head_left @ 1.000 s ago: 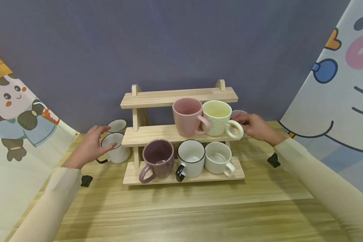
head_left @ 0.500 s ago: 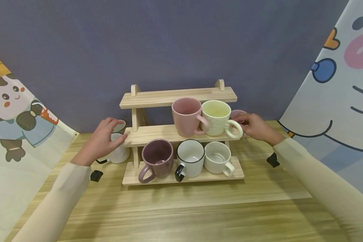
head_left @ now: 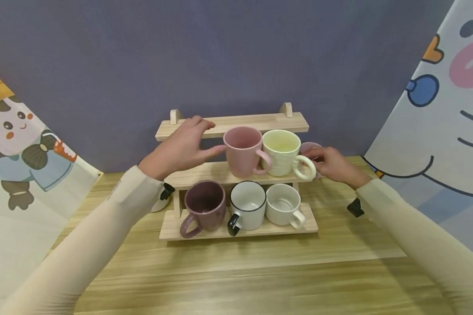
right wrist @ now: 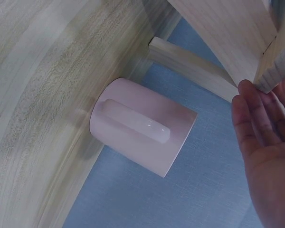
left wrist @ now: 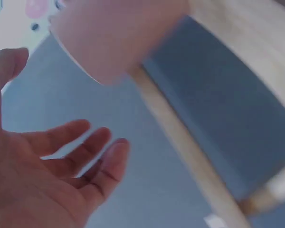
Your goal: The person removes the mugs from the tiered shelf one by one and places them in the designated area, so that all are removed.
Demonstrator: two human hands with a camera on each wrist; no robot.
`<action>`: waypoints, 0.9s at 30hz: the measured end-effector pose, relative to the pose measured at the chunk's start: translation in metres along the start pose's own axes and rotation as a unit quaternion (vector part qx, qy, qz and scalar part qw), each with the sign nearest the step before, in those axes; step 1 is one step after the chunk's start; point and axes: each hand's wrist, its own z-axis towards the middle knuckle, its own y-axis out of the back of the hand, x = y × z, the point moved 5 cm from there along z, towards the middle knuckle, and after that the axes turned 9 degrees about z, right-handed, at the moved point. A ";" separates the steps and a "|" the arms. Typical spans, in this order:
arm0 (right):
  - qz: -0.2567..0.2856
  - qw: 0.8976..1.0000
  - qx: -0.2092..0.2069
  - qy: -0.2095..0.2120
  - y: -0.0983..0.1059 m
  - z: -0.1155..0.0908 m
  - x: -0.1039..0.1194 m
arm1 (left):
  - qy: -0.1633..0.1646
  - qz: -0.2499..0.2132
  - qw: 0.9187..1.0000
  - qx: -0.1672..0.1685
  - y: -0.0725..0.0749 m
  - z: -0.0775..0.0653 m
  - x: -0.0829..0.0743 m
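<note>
Fingers spread and holding nothing, my left hand is over the left part of the wooden tiered rack. Its thumb points at the pink mug on the middle shelf; whether they touch is unclear. In the left wrist view that pink mug is above the open fingers. A pale yellow mug stands right beside it. My right hand grips the middle shelf's right end, fingers around its corner in the right wrist view. Behind this hand, a pale pink mug stands on the table.
The bottom shelf bears a purple mug, a white mug with a black rim and a small white mug. A sliver of a white mug shows behind my left sleeve. A grey-blue backdrop rises behind.
My left hand has moved right and up from the white mugs at the left to beside the pink mug, and its sleeve now mostly covers them. My right hand stays put.
</note>
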 end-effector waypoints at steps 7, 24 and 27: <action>0.002 1.000 0.001 0.000 0.001 0.001 0.001 | 0.009 0.029 0.998 0.063 -0.005 0.037 -0.035; 0.005 1.000 0.015 -0.022 0.002 0.000 0.000 | -0.008 0.054 0.997 0.050 -0.022 0.059 -0.050; 0.008 1.000 0.015 -0.025 0.003 -0.001 -0.001 | 0.006 0.045 0.998 0.041 -0.019 0.057 -0.047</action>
